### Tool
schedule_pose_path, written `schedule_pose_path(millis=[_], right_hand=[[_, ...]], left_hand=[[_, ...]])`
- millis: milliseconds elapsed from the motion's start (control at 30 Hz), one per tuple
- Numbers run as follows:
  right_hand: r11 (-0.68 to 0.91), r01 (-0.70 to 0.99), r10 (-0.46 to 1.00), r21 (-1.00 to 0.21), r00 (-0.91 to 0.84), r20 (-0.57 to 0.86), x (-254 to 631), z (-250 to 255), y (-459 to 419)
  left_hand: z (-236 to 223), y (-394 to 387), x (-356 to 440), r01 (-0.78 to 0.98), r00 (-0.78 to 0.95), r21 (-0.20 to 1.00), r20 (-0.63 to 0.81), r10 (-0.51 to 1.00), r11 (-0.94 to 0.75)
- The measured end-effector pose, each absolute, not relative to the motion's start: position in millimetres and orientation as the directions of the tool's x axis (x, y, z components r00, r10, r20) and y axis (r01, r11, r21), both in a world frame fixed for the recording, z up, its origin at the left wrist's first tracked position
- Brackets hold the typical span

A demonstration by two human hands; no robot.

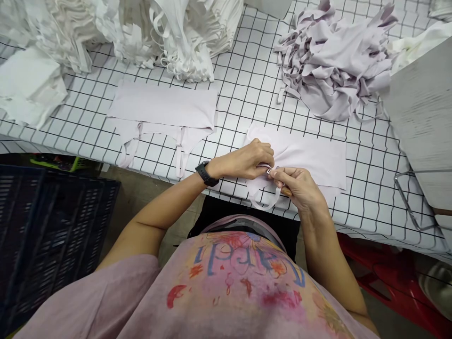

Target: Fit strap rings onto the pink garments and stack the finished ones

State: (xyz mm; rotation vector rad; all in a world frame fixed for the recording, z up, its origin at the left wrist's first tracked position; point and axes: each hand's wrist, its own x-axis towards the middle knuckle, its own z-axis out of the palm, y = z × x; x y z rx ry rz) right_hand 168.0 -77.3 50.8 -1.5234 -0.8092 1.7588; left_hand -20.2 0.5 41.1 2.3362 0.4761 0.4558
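Note:
A pale lilac strappy top (314, 155) lies on the checked tabletop in front of me. My left hand (256, 159), with a black watch at the wrist, is closed on the fabric at the base of its strap. Close beside it, my right hand (296, 184) pinches the strap (264, 205) near a small slider buckle (269, 171). The strap hangs in a loop toward the table's edge. To the left, a second lilac top (164, 106) lies flat, its two straps pointing toward me.
Bunched white garments (190, 37) fill the back left, with a folded white stack (30, 87) at the far left. A heap of lilac garments (335, 61) sits at the back right. A grey-white board (423, 108) and metal wire frame (406, 202) stand right. Dark crates (52, 235) are below left.

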Motion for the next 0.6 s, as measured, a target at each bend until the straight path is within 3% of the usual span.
schedule_pose_path(millis=[600], right_hand=[[-0.642,-0.057,0.764,-0.765,-0.138,-0.631,173.1,51.0,-73.1]], left_hand=[[44.8,3.7,-19.8,0.152,0.898,0.72,0.186,0.399,-0.677]])
